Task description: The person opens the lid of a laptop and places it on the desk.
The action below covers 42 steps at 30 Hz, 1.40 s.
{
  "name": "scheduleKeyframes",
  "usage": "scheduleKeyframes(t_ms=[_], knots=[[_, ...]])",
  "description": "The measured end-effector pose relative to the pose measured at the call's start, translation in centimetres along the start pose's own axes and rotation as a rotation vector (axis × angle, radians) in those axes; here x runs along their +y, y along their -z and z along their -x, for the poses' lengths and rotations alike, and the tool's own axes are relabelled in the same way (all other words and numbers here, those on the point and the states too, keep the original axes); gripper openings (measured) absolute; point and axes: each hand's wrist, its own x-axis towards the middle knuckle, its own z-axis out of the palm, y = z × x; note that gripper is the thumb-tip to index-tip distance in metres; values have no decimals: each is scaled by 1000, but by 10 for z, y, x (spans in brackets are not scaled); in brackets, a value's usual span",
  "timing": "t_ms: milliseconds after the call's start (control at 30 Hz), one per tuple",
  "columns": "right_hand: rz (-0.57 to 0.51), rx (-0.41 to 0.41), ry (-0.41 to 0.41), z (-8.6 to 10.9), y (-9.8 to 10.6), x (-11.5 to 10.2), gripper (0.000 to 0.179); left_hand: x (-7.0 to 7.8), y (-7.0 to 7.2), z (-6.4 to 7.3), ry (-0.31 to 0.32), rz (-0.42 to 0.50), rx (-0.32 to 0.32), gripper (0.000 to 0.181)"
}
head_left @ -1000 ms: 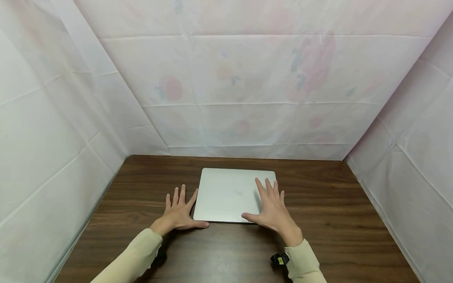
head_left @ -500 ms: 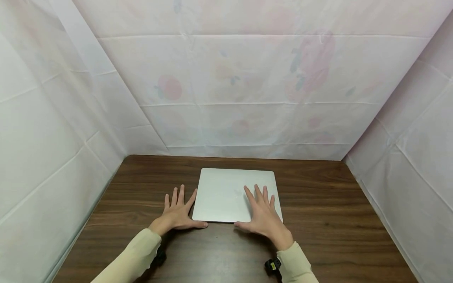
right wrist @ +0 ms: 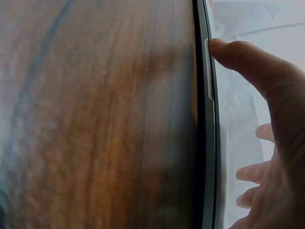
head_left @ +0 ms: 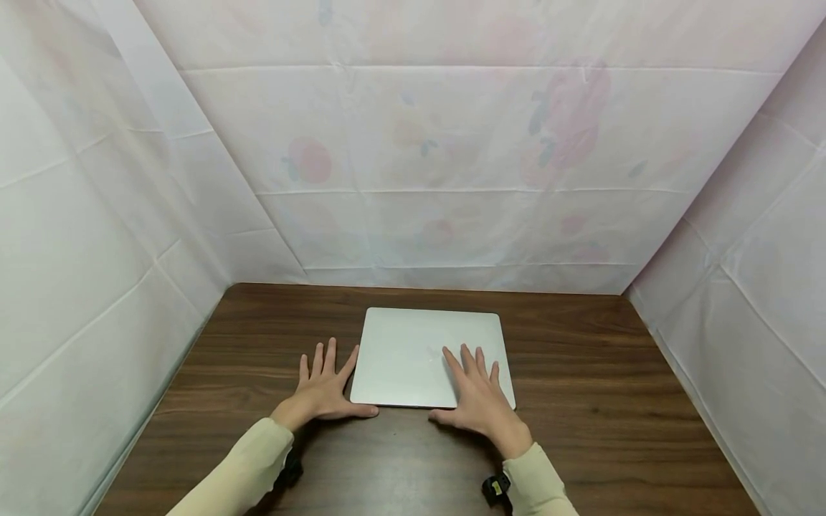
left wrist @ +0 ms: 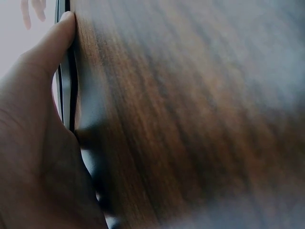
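A closed silver laptop point(head_left: 403, 358) lies flat on the wooden table. At its front left corner my left hand point(head_left: 323, 393) is spread, the thumb point(left wrist: 59, 36) lying along the front edge and the forefinger by the left side. My right hand point(head_left: 480, 405) reaches over the front right part of the lid with its fingers spread. In the right wrist view, that thumb point(right wrist: 238, 55) meets the laptop's front edge at the notch point(right wrist: 208, 71). Whether the right fingertips touch the lid cannot be told.
The dark wood table point(head_left: 581, 387) extends around the laptop on all sides. White printed cloth point(head_left: 439, 165) hangs behind the table and along both sides. A black wrist camera point(head_left: 495, 489) sits below the right sleeve.
My right hand has moved left and towards the front edge of the laptop, its thumb now at that edge. The left hand and the laptop stay where they were.
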Motion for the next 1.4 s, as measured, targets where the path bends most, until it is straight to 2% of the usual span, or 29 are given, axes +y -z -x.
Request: scheduleKeyframes(t_ms=[267,533,933,1400], knots=[[8,6,6,0,-6,-1,108,0,0,1,2,12,-7,140],[51,49,13,-2,-8,-3,94,1,3,1,7,18,-13,139],[50,43,25,-2,-4,0,91,8,2,6,5,64,6,138],[110,86,87,-3,0,9,85,13,-1,9,9,74,46,137]])
